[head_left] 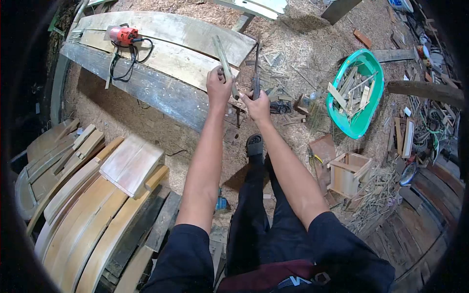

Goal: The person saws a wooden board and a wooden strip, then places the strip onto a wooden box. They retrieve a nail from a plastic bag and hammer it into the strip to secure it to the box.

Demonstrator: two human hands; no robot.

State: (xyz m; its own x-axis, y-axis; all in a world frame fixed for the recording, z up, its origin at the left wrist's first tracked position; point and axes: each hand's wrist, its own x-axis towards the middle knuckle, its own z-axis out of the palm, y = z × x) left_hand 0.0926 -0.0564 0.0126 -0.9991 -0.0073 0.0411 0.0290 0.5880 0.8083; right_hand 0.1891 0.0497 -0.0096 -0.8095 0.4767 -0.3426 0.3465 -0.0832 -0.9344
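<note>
My left hand (218,87) is closed around a narrow wooden strip (221,54) that slants up and away over the near right end of the plank bench (161,100). The lower end of the strip comes close to the thumb of my right hand (257,106). That hand is closed on a long, dark, narrow tool (256,68), which points away from me beside the bench end; its exact kind is not clear. A red power tool (123,34) with a coiled black cord lies on the bench, left of my hands.
At right, a green tub (331,108) holds wood offcuts. A wooden box frame (345,177) and pliers (318,159) are on the shavings-strewn ground. Curved boards (93,215) are stacked lower left, topped by a pale wooden block (131,165). A beam (425,91) juts in from the right.
</note>
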